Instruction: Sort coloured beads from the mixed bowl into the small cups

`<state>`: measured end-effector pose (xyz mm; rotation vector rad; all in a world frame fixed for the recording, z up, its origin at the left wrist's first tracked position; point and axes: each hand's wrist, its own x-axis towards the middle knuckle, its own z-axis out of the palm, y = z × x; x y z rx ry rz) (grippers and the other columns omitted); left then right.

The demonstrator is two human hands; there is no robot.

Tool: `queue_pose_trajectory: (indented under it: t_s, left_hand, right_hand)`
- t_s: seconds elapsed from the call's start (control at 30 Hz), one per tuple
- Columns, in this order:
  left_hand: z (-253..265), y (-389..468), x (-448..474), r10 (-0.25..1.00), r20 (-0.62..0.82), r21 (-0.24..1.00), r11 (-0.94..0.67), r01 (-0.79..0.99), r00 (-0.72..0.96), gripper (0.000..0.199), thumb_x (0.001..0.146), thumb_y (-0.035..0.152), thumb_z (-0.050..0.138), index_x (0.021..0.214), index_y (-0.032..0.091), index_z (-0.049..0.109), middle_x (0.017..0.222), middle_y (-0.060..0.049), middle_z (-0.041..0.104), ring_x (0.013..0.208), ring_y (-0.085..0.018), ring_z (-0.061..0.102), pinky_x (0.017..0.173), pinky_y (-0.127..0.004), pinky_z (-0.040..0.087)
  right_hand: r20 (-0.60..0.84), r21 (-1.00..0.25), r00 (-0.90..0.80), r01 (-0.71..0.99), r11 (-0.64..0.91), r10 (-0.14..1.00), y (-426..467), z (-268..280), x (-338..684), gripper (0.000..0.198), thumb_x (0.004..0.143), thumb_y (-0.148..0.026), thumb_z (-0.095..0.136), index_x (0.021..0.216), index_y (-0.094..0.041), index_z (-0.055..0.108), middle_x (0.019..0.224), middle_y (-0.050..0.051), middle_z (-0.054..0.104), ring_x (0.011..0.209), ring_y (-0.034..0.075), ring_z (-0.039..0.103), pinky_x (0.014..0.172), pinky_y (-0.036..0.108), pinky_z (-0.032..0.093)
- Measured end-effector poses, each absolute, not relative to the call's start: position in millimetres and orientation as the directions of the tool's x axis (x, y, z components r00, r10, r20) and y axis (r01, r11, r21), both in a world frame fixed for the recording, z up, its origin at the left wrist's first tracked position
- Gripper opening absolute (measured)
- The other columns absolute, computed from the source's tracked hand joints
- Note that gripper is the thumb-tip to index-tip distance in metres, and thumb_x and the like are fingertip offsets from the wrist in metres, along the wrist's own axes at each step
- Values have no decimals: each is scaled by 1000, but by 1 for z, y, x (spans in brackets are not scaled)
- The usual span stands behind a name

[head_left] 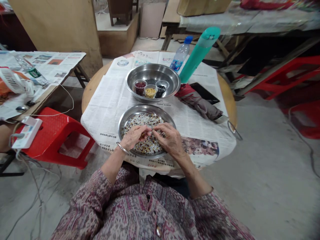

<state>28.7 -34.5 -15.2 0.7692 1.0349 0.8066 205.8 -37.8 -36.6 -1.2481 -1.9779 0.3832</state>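
A shallow steel basin near the table's front edge holds a mix of white grains and red, yellow and black beans or kernels. Over it, my left hand, with a bangle at the wrist, has its fingers curled inward. My right hand comes from the other side, thumb and forefinger pinched close to the left fingertips. Whatever lies in the fingers is too small to name. Behind, a larger steel bowl contains clear cups of red beans, yellow kernels and black beans.
Newspaper covers the round table. At its right stand a water bottle and a tall teal container, beside a folded umbrella and dark tablet or phone. A red stool with a power strip is left.
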Motion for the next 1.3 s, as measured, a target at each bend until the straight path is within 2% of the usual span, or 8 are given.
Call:
queue_pose_trajectory:
  t_s: [0.17, 0.47, 0.57, 0.7, 0.77, 0.9, 1.17, 1.3]
  left_hand:
    - [-18, -36, 30, 830, -408, 821, 516, -244, 381, 32, 94, 38, 56, 80, 13, 69, 78, -9, 65, 63, -10, 54, 55, -22, 39]
    - [-19, -36, 27, 840, -391, 819, 505, -274, 377, 30, 94, 37, 57, 79, 12, 68, 77, -5, 62, 64, -9, 54, 60, -22, 43]
    - [-17, -36, 27, 831, -398, 820, 512, -257, 387, 30, 95, 33, 54, 82, 11, 70, 78, -6, 64, 64, -8, 54, 59, -20, 42]
    - [-17, -34, 26, 842, -415, 810, 515, -282, 346, 13, 87, 11, 58, 87, 8, 71, 78, -6, 65, 64, -6, 54, 59, -18, 41]
    - [-18, -32, 27, 853, -431, 800, 512, -311, 295, 16, 82, 2, 56, 88, 6, 70, 77, -6, 66, 62, -5, 54, 57, -17, 40]
    - [-20, -30, 28, 866, -451, 789, 500, -356, 216, 23, 82, -3, 49, 86, 5, 70, 74, -6, 65, 59, -4, 53, 56, -17, 39]
    - [-22, -30, 25, 885, -407, 791, 466, -397, 227, 20, 81, -2, 52, 87, 4, 69, 73, -5, 65, 59, -4, 54, 56, -16, 40]
    - [-23, -30, 25, 883, -410, 794, 468, -388, 227, 21, 80, -2, 50, 87, 4, 69, 73, -4, 64, 58, -4, 54, 54, -16, 38]
  right_hand:
    - [448, -676, -251, 532, 509, 858, -39, -32, 204, 15, 90, -32, 60, 92, -25, 73, 97, 7, 71, 98, 22, 65, 91, 42, 53]
    - [406, -709, -300, 492, 505, 863, -38, -32, 199, 20, 91, -33, 59, 98, -23, 75, 99, 7, 70, 96, 20, 65, 89, 39, 54]
    - [413, -724, -209, 514, 459, 886, -38, -31, 204, 22, 92, -31, 55, 98, -21, 74, 98, 8, 72, 92, 19, 66, 83, 36, 54]
    - [404, -740, -5, 586, 330, 915, -32, -32, 213, 24, 91, -31, 54, 96, -20, 74, 93, 7, 73, 75, 18, 64, 68, 32, 52]
    - [409, -723, 25, 619, 307, 912, -27, -35, 217, 23, 90, -29, 53, 95, -20, 74, 91, 8, 73, 74, 18, 64, 68, 32, 52]
    - [435, -635, -53, 689, 348, 899, -20, -41, 218, 24, 88, -22, 51, 95, -19, 73, 91, 9, 73, 81, 21, 66, 77, 36, 53]
    - [330, -470, -254, 791, 392, 909, -20, -39, 212, 19, 90, -25, 56, 100, -22, 72, 100, 8, 70, 93, 22, 65, 81, 35, 52]
    - [309, -399, -296, 822, 406, 904, -18, -41, 211, 20, 91, -27, 57, 105, -23, 71, 104, 9, 69, 99, 24, 63, 83, 37, 51]
